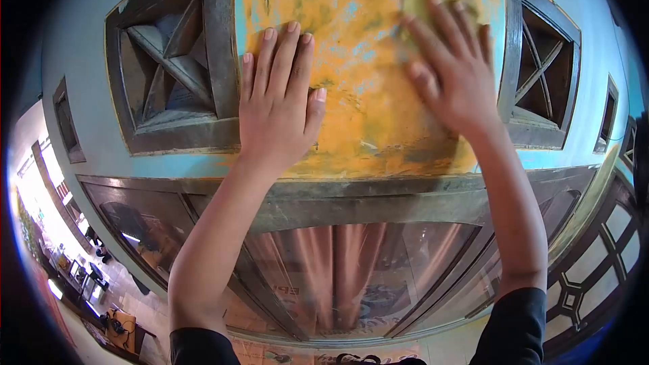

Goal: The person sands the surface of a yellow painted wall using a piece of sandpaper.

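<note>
So there's one yellowish pad (420, 1) up on the right of one patchy orange wall section (365, 88), right hand (454, 71) on it, kinda blurry, grip spread. Left hand (277, 105) lies flat on the orange, fingers loosely fanned. Two big X-barred vents (220, 40) flank it, one each side.

Pinkish curtains (338, 267) hang behind a wood-framed window (368, 213).

the wall section (365, 101) is sitting between a left vent (172, 64) and a right vent (543, 67). the left hand (276, 111) is resting on its left part; the right hand (462, 78) is lying over a pad (420, 0) at its upper right. a window (375, 209) is running below, curtains (321, 263) hanging behind its glass.
</note>
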